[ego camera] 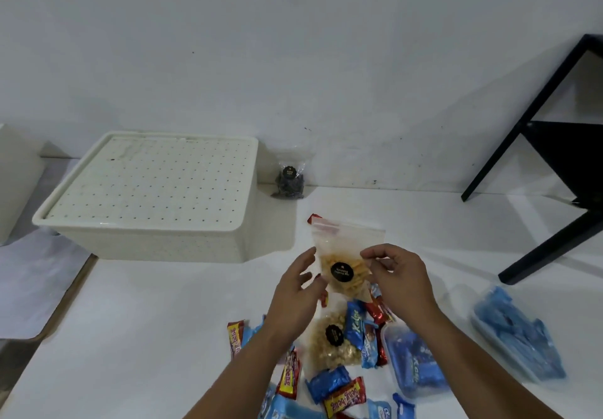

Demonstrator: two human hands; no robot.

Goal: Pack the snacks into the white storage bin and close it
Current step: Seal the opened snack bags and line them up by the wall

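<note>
Snack pile (329,382): nearest the camera, loose red and blue wrapped bars scattered on the white bench (146,320), between the two forearms
Nut bag (331,342): clear bag with black round label, lying in the pile
Clear tubs: one (412,361) at the pile's right edge, another (518,334) further right, both holding blue packets
Hands: left hand (295,301) and right hand (399,280) raised above the pile, apart, fingers pinching opposite sides of one bag
Chip bag (342,260): clear zip bag, yellow chips, black round label, held upright off the bench
White storage bin (156,200): far left on bench, perforated lid on
Dark snack bag (289,180): against the wall, just right of the bin
Black frame (554,157): far right
</note>
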